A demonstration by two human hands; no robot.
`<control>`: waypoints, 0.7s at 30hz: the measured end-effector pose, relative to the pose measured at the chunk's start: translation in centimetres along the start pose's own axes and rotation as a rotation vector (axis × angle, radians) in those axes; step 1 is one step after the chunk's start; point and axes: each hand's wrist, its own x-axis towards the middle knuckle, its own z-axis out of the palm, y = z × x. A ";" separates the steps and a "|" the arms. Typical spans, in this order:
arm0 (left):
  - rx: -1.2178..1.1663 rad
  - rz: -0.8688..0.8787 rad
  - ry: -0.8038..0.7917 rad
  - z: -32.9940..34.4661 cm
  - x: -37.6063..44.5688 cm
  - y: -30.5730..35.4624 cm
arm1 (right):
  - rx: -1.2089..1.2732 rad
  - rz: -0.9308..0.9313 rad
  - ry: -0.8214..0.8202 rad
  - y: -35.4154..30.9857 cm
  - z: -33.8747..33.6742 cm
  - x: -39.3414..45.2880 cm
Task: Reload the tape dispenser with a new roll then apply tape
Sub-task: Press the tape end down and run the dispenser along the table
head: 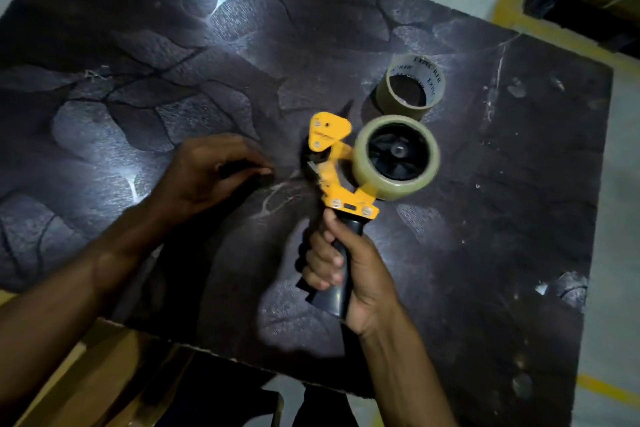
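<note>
My right hand (349,267) is wrapped tight around the black handle of the dispenser (341,177), thumb up near the yellow frame and fingers curled across the grip, holding it above the table (173,55) with its head pointing away from me. A full roll (396,158) of clear tape sits on the dispenser's black hub, on the right side of the frame, its open face turned up toward me. Just beyond that roll, lying flat on the table, is a core (412,87), a nearly spent ring of brownish card with printed lettering on its inner wall; it is close to the loaded roll, but I cannot tell whether the two touch. My left hand (207,173) is to the left of the dispenser, apart from it, low over the table with the fingers bent inward and the fingertips pinched together pointing toward the dispenser's head; the spot is dark and a little blurred, so I cannot tell whether it holds a tape end or nothing at all. The table is dark with a mottled stone pattern and bright glare patches left of the dispenser.
</note>
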 end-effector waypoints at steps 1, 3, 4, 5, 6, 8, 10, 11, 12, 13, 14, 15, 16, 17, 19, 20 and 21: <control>0.012 0.039 -0.019 -0.5 0.0 -0.4 | -0.015 -0.028 0.027 -0.4 -0.2 -0.2; 0.057 0.123 -0.039 -0.8 0.1 -1.0 | -0.084 -0.071 0.087 -1.1 -0.4 -0.4; 0.074 0.152 -0.040 -0.8 0.4 -1.1 | -0.123 -0.079 0.112 -1.3 -0.4 -0.6; 0.085 0.170 -0.040 -0.8 0.8 -1.2 | -0.155 -0.084 0.133 -1.4 -0.4 -0.7; 0.095 0.197 -0.044 -0.9 1.1 -1.4 | -0.177 -0.090 0.148 -1.5 -0.4 -0.8; 0.156 0.274 -0.068 -1.2 1.2 -1.9 | -0.212 -0.098 0.172 -1.6 -0.5 -1.1; 0.238 0.349 -0.097 -1.6 0.7 -2.3 | -0.252 -0.088 0.187 -1.7 -0.9 -1.6; 0.261 0.364 -0.096 -1.7 0.5 -2.2 | -0.279 -0.084 0.184 -1.7 -1.1 -1.9; 0.271 0.366 -0.090 -1.7 0.2 -2.1 | -0.306 -0.084 0.179 -1.6 -1.3 -2.3; 0.264 0.359 -0.089 -1.6 0.2 -1.9 | -0.330 -0.085 0.173 -1.5 -1.4 -2.6; 0.243 0.350 -0.095 -1.5 0.2 -1.6 | -0.346 -0.087 0.165 -1.4 -1.5 -2.8; 0.215 0.342 -0.123 -1.5 0.3 -1.4 | -0.357 -0.089 0.158 -1.4 -1.7 -2.9; 0.189 0.338 -0.164 -1.5 0.5 -1.3 | -0.365 -0.091 0.152 -1.4 -1.7 -3.0; 0.173 0.336 -0.212 -1.5 0.7 -1.3 | -0.370 -0.093 0.153 -1.4 -1.8 -3.0; 0.172 0.343 -0.263 -1.7 1.3 -1.3 | -0.375 -0.096 0.159 -1.7 -1.8 -3.1; 0.177 0.362 -0.261 -1.8 1.7 -1.3 | -0.378 -0.099 0.164 -1.9 -1.8 -3.1; 0.189 0.381 -0.252 -1.9 2.0 -1.3 | -0.384 -0.101 0.170 -2.1 -1.9 -3.2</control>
